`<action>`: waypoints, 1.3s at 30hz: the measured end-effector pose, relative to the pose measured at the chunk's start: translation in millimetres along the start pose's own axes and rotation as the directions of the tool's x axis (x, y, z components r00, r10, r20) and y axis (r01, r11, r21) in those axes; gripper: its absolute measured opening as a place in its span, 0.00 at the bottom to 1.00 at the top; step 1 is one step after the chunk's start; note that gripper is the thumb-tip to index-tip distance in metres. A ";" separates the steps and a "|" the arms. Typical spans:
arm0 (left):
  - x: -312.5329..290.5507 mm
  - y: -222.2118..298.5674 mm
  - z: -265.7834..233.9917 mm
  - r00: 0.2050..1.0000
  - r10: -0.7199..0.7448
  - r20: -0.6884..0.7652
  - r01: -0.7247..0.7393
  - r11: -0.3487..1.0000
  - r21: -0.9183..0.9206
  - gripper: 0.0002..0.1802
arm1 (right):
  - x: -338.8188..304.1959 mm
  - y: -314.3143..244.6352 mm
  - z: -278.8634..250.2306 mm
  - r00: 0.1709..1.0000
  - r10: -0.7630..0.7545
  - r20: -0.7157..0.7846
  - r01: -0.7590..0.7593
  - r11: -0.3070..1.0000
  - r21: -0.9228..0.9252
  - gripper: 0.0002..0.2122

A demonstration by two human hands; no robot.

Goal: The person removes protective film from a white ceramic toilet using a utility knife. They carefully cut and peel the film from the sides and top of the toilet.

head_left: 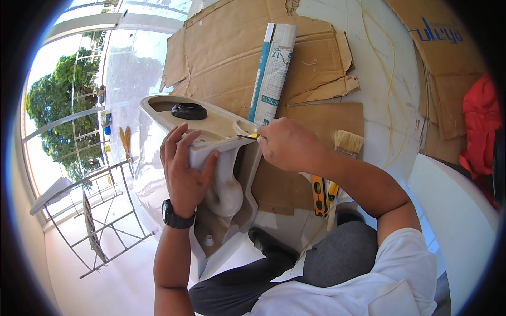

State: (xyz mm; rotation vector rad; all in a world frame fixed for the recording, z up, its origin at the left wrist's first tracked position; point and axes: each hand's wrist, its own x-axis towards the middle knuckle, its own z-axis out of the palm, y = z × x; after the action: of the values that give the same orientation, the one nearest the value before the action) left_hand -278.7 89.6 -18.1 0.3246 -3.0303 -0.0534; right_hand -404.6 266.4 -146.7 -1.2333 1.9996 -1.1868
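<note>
- Wearing a black wristwatch (177, 216), the left arm reaches up from the lower edge, beside a white shirt (353, 284) and dark trousers (232, 285).
- Fingers spread and thumb well apart, the left hand (187, 169) lies over the pale edge of the ceramic toilet (231, 197), bracing against it without gripping anything visible.
- Curled firmly, the right hand (284, 145) grasps a small yellow-and-black blade tool (254, 136), mostly hidden in the fist; its dark blade points left, at the toilet's edge.
- Tipped over in front of the person, the toilet shows its curved trapway and hollow inside.
- On its farther part sits a black rubber ring (188, 110).
- Right of the toilet, an orange spirit level (319, 196) and a pale-bristled paintbrush (348, 142) lie near the right forearm.
- Beyond, a white-and-teal carton (275, 66) rests on flattened cardboard (216, 50).
- Farther left stands a metal scaffold frame (100, 229); outside the glass, a green tree (66, 105).
</note>
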 end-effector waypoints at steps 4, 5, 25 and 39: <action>0.6 1.5 -0.5 1.000 0.004 0.000 -0.004 1.000 -0.006 0.30 | -0.4 2.0 -1.9 0.999 -0.040 -0.031 0.044 0.989 0.142 0.13; 0.9 2.1 -0.5 1.000 0.002 0.008 -0.002 1.000 -0.011 0.30 | -0.8 2.1 -2.2 0.998 0.054 -0.045 -0.048 0.992 0.118 0.13; 43.1 70.3 42.4 0.763 -0.224 0.606 -0.304 0.704 0.642 0.19 | -10.1 57.5 -0.1 0.910 0.414 0.007 -0.408 0.900 -0.156 0.15; 47.0 77.9 75.3 0.855 -0.200 0.478 -0.117 0.824 0.554 0.11 | -21.1 77.6 -12.0 0.907 0.420 -0.025 -0.421 0.906 -0.037 0.15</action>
State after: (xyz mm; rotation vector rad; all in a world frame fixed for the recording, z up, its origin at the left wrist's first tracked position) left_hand -348.0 157.6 -85.3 0.4876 -3.5020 0.9378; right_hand -438.7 306.2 -208.9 -0.7504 2.1679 -0.9444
